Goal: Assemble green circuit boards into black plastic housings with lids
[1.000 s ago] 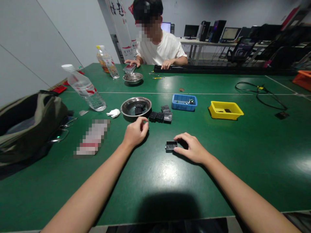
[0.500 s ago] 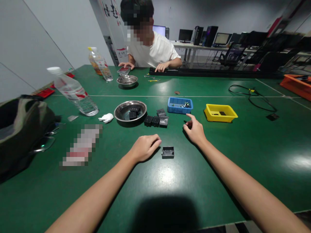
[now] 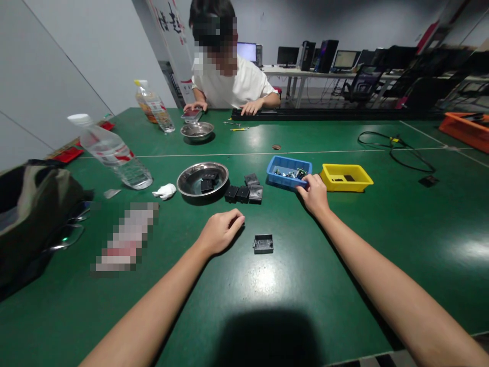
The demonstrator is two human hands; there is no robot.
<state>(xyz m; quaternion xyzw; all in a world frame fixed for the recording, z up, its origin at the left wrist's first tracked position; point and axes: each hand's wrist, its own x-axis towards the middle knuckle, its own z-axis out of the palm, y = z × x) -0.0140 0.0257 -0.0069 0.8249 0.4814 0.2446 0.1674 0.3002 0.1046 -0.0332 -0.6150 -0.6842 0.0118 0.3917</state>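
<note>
My right hand (image 3: 314,193) grips the near right corner of a blue tray (image 3: 284,179) with small metal and green parts inside. My left hand (image 3: 221,230) rests on the green table, fingers curled together; whether anything is in them is hidden. Right of it lies an open black box (image 3: 263,244), its hollow side up. Several black boxes (image 3: 243,193) stand in a group beside a steel bowl (image 3: 202,196), which holds more black pieces (image 3: 207,184). Close to my right hand is a yellow tray (image 3: 347,186) with dark flat pieces.
A clear bottle (image 3: 114,153), white tissue (image 3: 165,191) and bag (image 3: 34,204) are on the left. Across the table a person (image 3: 237,86) rests both hands near a second bowl (image 3: 197,132) and a long black bar (image 3: 344,114). A black cable (image 3: 393,148) lies at right.
My right hand has moved forward and right and taken hold of the blue tray, which is now turned slightly and nearer the yellow tray. My left hand has shifted slightly left.
</note>
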